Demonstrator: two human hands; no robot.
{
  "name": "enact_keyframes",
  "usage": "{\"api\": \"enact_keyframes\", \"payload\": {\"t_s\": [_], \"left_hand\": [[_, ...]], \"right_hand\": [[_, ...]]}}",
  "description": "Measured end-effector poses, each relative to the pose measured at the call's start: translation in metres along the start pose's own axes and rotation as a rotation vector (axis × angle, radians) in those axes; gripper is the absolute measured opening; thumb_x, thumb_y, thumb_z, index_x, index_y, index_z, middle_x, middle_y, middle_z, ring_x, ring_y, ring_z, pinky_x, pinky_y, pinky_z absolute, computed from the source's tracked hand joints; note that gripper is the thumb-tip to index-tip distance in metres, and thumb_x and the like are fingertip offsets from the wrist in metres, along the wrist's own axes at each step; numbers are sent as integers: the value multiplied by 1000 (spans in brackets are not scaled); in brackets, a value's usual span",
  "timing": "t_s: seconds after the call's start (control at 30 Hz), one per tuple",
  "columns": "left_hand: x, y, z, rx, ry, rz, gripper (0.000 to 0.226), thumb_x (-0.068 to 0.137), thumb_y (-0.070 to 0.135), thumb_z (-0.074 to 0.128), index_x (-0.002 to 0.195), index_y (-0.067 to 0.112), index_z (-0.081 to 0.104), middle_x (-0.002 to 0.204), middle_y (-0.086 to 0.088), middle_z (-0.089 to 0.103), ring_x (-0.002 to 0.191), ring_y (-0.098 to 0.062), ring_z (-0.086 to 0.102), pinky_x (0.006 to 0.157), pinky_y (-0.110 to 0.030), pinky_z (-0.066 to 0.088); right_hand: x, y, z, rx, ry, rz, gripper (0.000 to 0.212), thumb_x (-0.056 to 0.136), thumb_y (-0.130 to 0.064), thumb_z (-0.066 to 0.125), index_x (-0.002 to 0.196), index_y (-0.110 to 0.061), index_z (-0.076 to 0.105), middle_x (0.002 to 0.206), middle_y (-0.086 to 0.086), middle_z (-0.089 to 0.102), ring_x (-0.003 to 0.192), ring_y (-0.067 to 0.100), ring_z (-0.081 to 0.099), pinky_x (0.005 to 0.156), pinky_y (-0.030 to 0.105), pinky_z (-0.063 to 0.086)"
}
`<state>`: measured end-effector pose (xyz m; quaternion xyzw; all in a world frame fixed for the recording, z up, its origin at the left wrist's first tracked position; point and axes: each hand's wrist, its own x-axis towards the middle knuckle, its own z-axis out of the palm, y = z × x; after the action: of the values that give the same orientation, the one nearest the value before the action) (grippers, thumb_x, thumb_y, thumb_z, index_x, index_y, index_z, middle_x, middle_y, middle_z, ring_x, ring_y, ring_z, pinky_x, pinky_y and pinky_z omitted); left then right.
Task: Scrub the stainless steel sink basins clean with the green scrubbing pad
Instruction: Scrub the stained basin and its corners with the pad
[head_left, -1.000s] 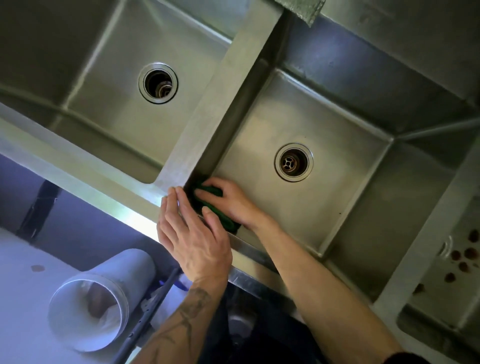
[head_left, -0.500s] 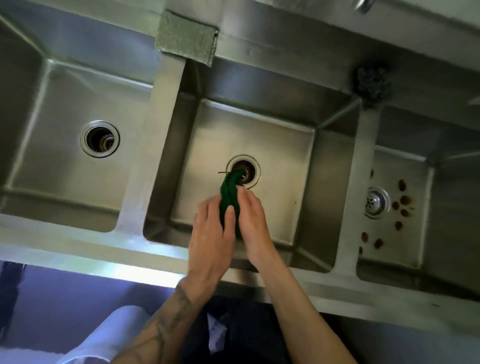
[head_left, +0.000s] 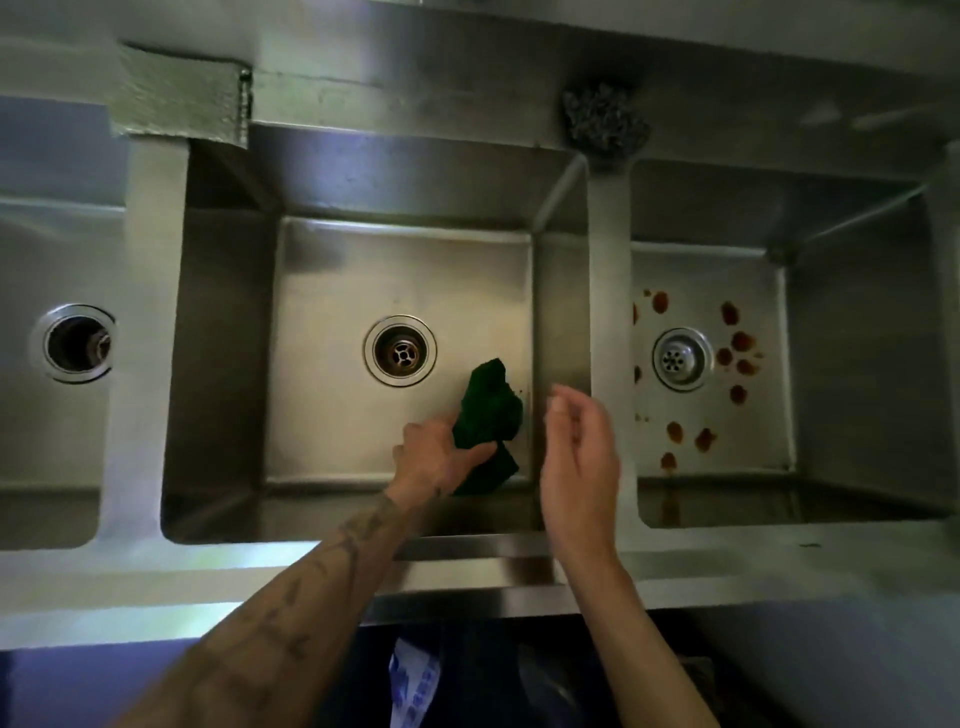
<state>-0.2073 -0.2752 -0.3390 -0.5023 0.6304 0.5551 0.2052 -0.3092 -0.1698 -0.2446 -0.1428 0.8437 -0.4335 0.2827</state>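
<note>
Three stainless steel basins lie side by side below me. Over the middle basin (head_left: 332, 291), my left hand (head_left: 434, 457) grips the crumpled dark green scrubbing pad (head_left: 488, 410) near the basin's front right corner, right of its drain (head_left: 400, 351). My right hand (head_left: 579, 452) hovers beside the pad with loosely curved fingers and holds nothing. The right basin (head_left: 841, 364) has several reddish-brown spots (head_left: 737, 343) around its strainer drain (head_left: 681, 358). The left basin (head_left: 31, 260) shows an open drain (head_left: 75, 343).
A pale green pad (head_left: 179, 106) lies on the back ledge above the left divider. A grey steel-wool ball (head_left: 602, 122) sits on the ledge above the right divider. The sink's front rim (head_left: 779, 566) runs across below my arms.
The green pad passed from between both hands into my left hand alone and moved right of the drain. My right hand let go and drew off to the right. The view shifted right.
</note>
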Motion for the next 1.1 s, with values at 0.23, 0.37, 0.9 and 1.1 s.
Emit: {"api": "enact_keyframes", "payload": {"t_s": [0.23,0.37,0.9,1.1], "left_hand": [[37,15,66,-188,23,-23,83,101,21,72,166,17,20,159,-18,40,143,-38,49,121,-46,44],[54,31,91,6,48,-50,80,103,49,63,165,21,21,163,-18,24,145,-44,39,124,-51,36],[41,68,107,-505,24,-124,51,115,50,28,151,17,42,148,-16,46,131,-34,52,115,-50,44],[17,78,109,-529,163,121,42,109,60,34,125,28,56,121,-5,64,109,-24,63,99,-48,53]], "right_hand": [[57,39,-52,-408,272,-290,42,105,-41,51,140,-17,54,142,5,49,133,21,47,113,42,42],[77,60,-48,-559,158,-373,51,107,-43,45,153,-22,43,153,6,41,141,21,40,116,33,28],[80,72,-37,-650,213,-371,51,109,-41,38,156,-22,35,154,7,43,138,19,42,113,29,28],[81,72,-37,-654,217,-365,50,109,-39,38,155,-20,36,152,8,46,135,21,46,111,32,33]]}}
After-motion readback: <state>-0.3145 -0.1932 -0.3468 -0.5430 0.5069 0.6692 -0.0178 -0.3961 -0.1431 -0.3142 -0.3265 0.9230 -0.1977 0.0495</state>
